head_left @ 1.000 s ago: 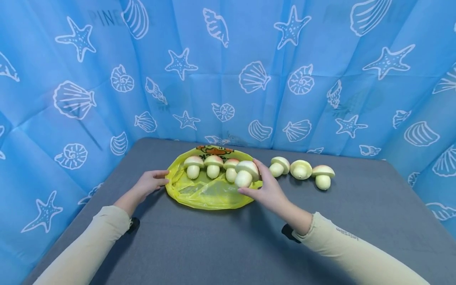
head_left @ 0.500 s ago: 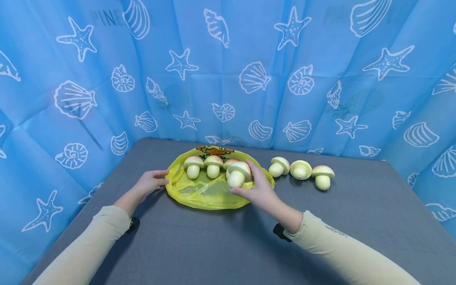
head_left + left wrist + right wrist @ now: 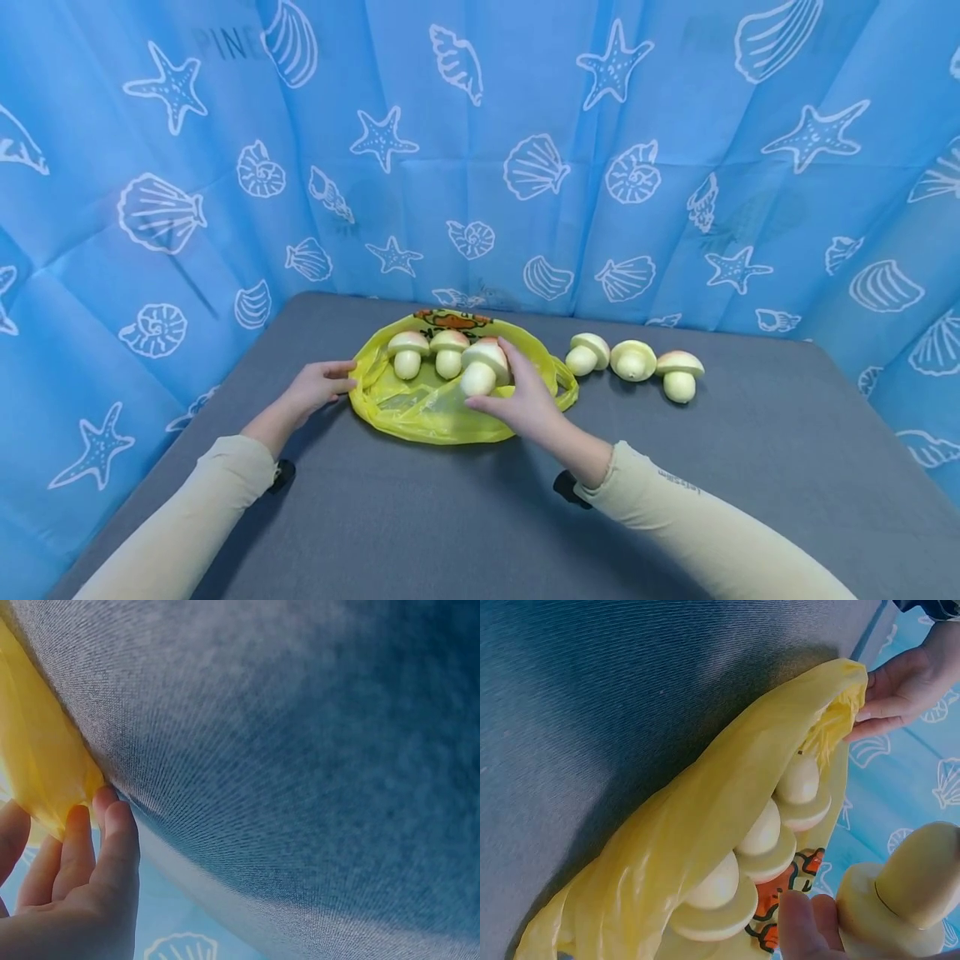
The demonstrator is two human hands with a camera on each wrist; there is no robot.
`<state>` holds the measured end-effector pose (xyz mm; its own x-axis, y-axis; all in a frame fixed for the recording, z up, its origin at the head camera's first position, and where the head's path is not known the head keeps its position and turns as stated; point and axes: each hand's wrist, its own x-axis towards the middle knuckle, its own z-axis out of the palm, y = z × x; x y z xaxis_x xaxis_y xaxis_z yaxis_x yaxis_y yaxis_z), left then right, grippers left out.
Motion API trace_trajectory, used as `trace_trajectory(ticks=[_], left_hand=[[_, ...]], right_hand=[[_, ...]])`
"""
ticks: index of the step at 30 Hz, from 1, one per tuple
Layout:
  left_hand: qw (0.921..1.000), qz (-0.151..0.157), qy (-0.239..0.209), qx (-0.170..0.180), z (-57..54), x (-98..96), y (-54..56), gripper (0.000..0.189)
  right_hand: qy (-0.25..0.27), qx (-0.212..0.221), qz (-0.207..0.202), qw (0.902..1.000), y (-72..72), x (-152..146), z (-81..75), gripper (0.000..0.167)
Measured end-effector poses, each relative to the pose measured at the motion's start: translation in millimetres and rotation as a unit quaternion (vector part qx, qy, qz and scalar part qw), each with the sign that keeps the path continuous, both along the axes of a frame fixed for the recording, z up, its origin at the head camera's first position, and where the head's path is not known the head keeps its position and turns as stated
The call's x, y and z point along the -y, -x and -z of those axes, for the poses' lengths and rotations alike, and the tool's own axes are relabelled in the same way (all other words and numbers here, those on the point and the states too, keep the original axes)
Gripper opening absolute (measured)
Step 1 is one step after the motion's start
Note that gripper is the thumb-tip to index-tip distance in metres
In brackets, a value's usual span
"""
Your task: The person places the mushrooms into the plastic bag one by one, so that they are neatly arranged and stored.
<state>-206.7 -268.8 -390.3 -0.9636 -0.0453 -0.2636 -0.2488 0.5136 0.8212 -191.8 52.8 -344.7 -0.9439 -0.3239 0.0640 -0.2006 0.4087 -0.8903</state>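
Presently, one mushroom is held in the right grip over the yellow bag, the left grip pinching the bag's edge. Three bagged mushrooms lie between them; three loose mushrooms, rightward of both. Apparent step: bagging; next calls for lowering, release.

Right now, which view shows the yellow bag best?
Head: the whole yellow bag is in frame, partly behind the right hand and its mushroom. Right wrist: closer, but cut off at the bottom. Left wrist: only one end, at the left hand.
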Motion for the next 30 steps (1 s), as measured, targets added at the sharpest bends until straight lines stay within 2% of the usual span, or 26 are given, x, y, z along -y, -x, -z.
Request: trace_trajectory(ticks=[9, 15, 23, 30], left_hand=[[1.0, 0.003, 0.0, -0.009, 1.7, 2.2, -0.2, 0.052], [1.0, -0.001, 0.001, -0.002, 3.0, 2.3, 0.9, 0.052], [1.0, 0.003, 0.002, -0.003, 3.2, 1.5, -0.7, 0.052], [1.0, -0.002, -0.002, 0.004, 3.3, 1.0, 1.2, 0.052]], right_hand=[[0.015, 0.021, -0.012, 0.9996, 6.8, 15.4, 4.7, 0.094], [0.003, 0.022, -0.016, 0.9996, 6.7, 27.3, 6.5, 0.093], [-0.007, 0.03, -0.047, 0.9984, 9.3, 45.3, 8.6, 0.095], [-0.016, 0.022, -0.059, 0.9979, 11.6, 59.2, 14.6, 0.088]])
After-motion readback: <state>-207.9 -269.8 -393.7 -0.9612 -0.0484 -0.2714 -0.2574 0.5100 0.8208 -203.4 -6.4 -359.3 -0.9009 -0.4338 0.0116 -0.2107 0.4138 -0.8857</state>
